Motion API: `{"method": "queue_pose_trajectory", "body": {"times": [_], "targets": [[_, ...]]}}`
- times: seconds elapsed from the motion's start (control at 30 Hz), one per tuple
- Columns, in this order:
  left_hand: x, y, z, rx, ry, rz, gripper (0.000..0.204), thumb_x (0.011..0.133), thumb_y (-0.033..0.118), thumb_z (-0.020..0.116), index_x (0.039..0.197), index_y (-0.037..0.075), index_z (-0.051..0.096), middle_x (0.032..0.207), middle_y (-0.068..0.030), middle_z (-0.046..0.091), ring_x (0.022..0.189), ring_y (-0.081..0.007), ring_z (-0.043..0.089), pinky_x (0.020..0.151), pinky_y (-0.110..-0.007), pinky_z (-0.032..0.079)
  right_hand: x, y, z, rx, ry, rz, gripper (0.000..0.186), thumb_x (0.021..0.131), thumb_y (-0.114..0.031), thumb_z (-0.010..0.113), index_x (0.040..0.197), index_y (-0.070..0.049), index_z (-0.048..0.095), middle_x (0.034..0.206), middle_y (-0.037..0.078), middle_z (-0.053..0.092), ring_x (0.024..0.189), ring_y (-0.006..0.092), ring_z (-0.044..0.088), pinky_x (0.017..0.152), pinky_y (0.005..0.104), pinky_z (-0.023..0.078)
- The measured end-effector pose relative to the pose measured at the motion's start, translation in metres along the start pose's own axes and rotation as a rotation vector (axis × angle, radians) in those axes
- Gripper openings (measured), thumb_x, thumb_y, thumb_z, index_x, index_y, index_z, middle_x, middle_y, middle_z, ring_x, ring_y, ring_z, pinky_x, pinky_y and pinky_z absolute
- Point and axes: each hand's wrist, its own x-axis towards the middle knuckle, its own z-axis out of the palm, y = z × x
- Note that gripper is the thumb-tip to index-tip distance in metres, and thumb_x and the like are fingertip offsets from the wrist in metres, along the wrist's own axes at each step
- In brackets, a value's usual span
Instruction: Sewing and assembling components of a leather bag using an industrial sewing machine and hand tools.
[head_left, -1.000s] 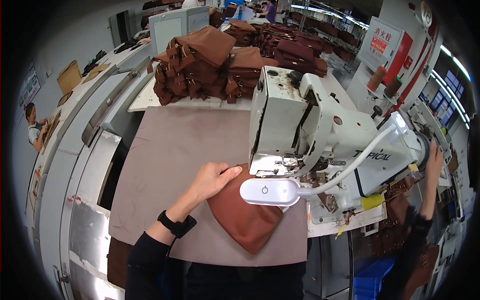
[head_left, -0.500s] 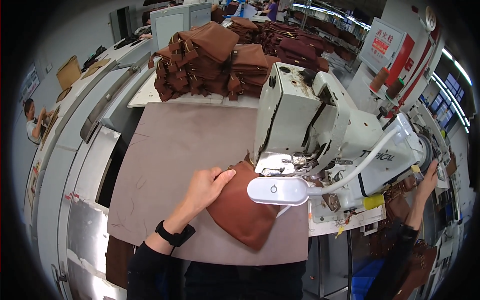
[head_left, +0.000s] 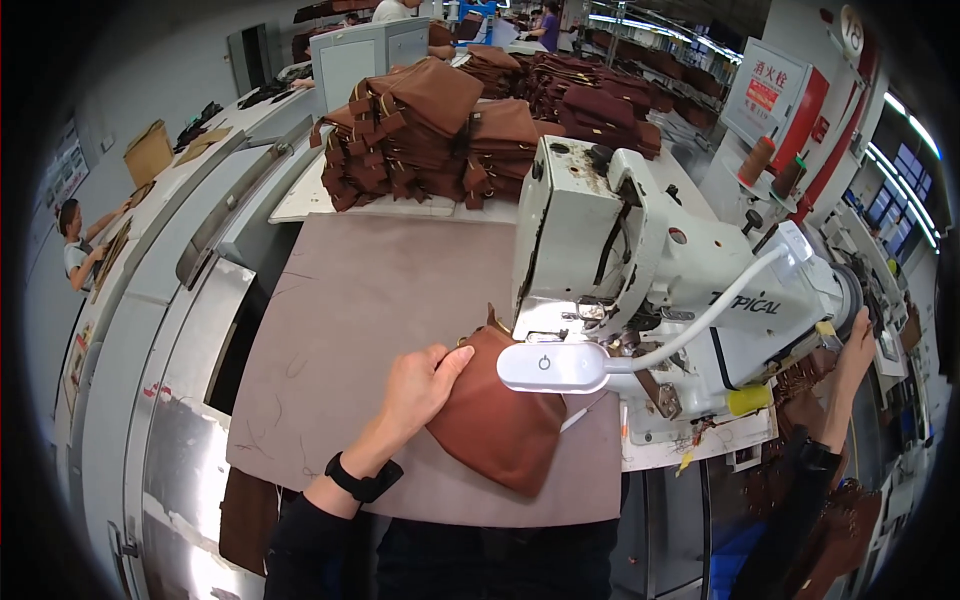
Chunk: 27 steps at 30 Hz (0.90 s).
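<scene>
Brown piece (head_left: 500,425) at the sewing machine (head_left: 580,200)
In front of the machine's head, the left hand (head_left: 422,388) has its grip clasping the piece's left edge; at the machine's right end, the right hand (head_left: 857,345) meets the handwheel (head_left: 847,285), its grip too unclear to tell.

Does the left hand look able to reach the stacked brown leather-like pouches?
Probably: the way over the flat mauve sheet looks free, though the left hand holds a brown leather-like piece.

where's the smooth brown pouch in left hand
The smooth brown pouch is below centre in the head view, over the mauve worktop, its upper right behind the white oval lamp.
</scene>
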Motion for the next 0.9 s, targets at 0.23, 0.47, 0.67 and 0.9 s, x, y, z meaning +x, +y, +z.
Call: {"method": "queue_pose_trajectory", "body": {"times": [0.23,0.47,0.67,0.9], "targets": [[-0.001,0.005,-0.001,0.045,0.023,0.037,0.056,0.100,0.040,0.064,0.065,-0.002,0.053,0.051,-0.0162,0.044,0.045,-0.0221,0.038,0.046,-0.041,0.035,-0.190,-0.149,0.012,0.560,-0.078,0.075,0.046,0.109,-0.038,0.047,0.118,0.002,0.067,0.096,0.011,0.071,0.086,0.0123,0.067,0.073,0.0274,0.052],[-0.005,0.015,-0.006,0.111,0.031,0.043,0.056,0.100,0.040,0.063,0.065,-0.004,0.053,0.054,-0.0210,0.046,0.046,-0.0254,0.040,0.048,-0.043,0.037,-0.333,-0.242,0.126,0.825,-0.712,0.294,0.044,0.111,-0.030,0.042,0.125,0.009,0.059,0.108,0.018,0.071,0.068,0.0227,0.073,0.062,0.0298,0.059],[-0.009,0.018,-0.010,0.167,0.015,0.015,0.055,0.100,0.039,0.064,0.067,-0.004,0.054,0.054,-0.0209,0.047,0.046,-0.0248,0.040,0.048,-0.042,0.037,-0.324,-0.261,0.154,1.249,-0.802,0.658,0.037,0.109,-0.028,0.049,0.121,0.004,0.061,0.078,0.012,0.071,0.059,0.0201,0.070,0.057,0.0285,0.057],[-0.025,0.018,-0.024,0.195,0.021,-0.058,0.053,0.099,0.039,0.066,0.069,-0.005,0.056,0.054,-0.0200,0.047,0.047,-0.0208,0.040,0.047,-0.039,0.038,-0.285,-0.231,0.086,0.902,-0.728,0.336,0.047,0.110,-0.036,0.042,0.117,0.006,0.062,0.077,0.010,0.072,0.054,0.0125,0.064,0.050,0.0241,0.050]]}}
